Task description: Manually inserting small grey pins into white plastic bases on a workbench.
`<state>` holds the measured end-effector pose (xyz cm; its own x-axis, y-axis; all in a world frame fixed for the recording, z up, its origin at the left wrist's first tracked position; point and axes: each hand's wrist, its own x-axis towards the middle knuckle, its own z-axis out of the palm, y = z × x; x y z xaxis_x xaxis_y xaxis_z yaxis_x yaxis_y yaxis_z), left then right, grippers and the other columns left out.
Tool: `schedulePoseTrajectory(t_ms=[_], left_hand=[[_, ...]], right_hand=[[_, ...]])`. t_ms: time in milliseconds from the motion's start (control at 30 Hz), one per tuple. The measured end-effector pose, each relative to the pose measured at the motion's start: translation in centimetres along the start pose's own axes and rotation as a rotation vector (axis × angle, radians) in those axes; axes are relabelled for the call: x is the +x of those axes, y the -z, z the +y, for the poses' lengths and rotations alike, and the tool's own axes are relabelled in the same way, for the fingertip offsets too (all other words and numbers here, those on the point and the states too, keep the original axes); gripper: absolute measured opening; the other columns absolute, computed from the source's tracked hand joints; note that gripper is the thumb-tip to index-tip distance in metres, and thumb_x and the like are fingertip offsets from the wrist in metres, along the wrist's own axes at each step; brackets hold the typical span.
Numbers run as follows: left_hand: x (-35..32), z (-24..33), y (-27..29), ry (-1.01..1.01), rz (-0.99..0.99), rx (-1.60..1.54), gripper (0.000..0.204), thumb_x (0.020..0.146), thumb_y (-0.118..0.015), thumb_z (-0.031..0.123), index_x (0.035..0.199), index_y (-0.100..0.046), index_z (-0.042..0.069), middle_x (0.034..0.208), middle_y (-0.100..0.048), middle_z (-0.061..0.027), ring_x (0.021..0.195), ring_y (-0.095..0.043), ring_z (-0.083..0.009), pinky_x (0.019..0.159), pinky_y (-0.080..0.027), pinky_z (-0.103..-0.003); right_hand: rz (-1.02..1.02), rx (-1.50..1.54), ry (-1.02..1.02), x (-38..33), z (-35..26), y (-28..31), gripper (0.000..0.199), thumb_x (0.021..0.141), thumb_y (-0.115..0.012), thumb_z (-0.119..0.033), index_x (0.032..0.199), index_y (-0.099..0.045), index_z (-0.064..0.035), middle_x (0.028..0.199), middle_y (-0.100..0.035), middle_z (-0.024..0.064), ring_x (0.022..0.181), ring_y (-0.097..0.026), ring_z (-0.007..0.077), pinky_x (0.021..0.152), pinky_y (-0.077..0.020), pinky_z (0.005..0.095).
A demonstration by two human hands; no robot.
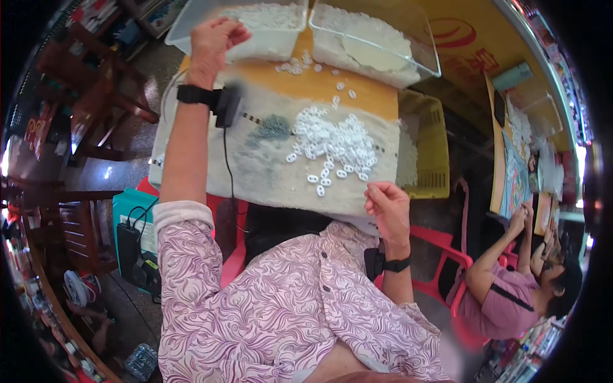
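A pile of small white plastic rings [332, 143] lies on a worn grey board [268, 179] on my lap. My left hand [214, 41] reaches far forward over the rim of a clear plastic bin [268, 45] filled with white pieces; its fingers are curled, and I cannot see if they hold anything. My right hand [386, 207] rests at the board's near right edge, fingers loosely closed, perhaps pinching a small piece. Both wrists wear black bands, with a cable running from the left one.
A second clear bin [377, 48] of white pieces stands beside the first on an orange surface. A yellow crate [428, 147] sits to the right. Another person [511, 293] in pink works at the right. A red plastic chair [447, 255] and wooden chairs [83, 230] stand around.
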<state>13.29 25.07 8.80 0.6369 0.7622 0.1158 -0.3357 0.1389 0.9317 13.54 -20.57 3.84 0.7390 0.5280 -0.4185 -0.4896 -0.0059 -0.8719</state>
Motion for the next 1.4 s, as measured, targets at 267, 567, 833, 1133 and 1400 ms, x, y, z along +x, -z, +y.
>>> schedulePoseTrajectory(t_ms=[267,567,833,1133,1400], left_hand=[[-8.0,0.9,-2.7,0.036,0.036,0.049,0.027,0.089,-0.058,0.006,0.11,-0.055,-0.01,0.093,-0.063,-0.0168,0.072,-0.065,-0.0214,0.072,-0.057,-0.031],[-22.3,-0.2,-4.9,0.228,0.03,0.025,0.024,0.089,-0.06,0.008,0.109,-0.059,-0.006,0.085,-0.065,-0.011,0.064,-0.063,-0.0145,0.063,-0.054,-0.026],[-26.5,-4.8,-5.4,0.403,-0.018,-0.022,0.024,0.089,-0.06,0.006,0.108,-0.059,-0.007,0.083,-0.065,-0.0074,0.064,-0.062,-0.0098,0.058,-0.056,-0.025],[-30.0,-6.4,-4.5,0.607,-0.1,0.047,0.022,0.089,-0.059,0.005,0.109,-0.059,-0.005,0.081,-0.064,-0.0068,0.063,-0.061,-0.0085,0.058,-0.055,-0.023],[-30.1,-6.6,-4.1,0.618,-0.087,0.02,0.022,0.089,-0.058,0.004,0.108,-0.059,-0.006,0.075,-0.064,-0.005,0.062,-0.061,-0.008,0.058,-0.054,-0.022]], right_hand=[[0.066,-0.022,0.067,0.3,0.4,1.2,0.013,0.088,-0.064,-0.009,0.094,-0.063,0.0017,0.08,-0.063,0.005,0.061,-0.059,0.0085,0.052,-0.0464,0.0198],[0.049,-0.234,0.119,0.2,1.6,-1.0,0.012,0.087,-0.065,-0.008,0.094,-0.063,0.0012,0.075,-0.063,0.0026,0.06,-0.059,0.0063,0.052,-0.0468,0.0186],[0.115,-0.542,0.272,2.3,1.4,-2.7,0.012,0.084,-0.066,-0.006,0.093,-0.065,0.0015,0.079,-0.062,0.0044,0.059,-0.059,0.0073,0.052,-0.0466,0.0196],[0.15,-0.985,0.598,4.8,1.6,-3.9,0.014,0.078,-0.067,-0.003,0.092,-0.067,-0.0018,0.076,-0.057,0.0104,0.061,-0.059,0.0176,0.054,-0.0465,0.0293],[0.116,-0.932,0.535,4.3,2.0,-4.5,0.022,0.072,-0.07,-0.002,0.093,-0.065,-0.0017,0.078,-0.057,0.0099,0.058,-0.058,0.0175,0.052,-0.0452,0.029]])
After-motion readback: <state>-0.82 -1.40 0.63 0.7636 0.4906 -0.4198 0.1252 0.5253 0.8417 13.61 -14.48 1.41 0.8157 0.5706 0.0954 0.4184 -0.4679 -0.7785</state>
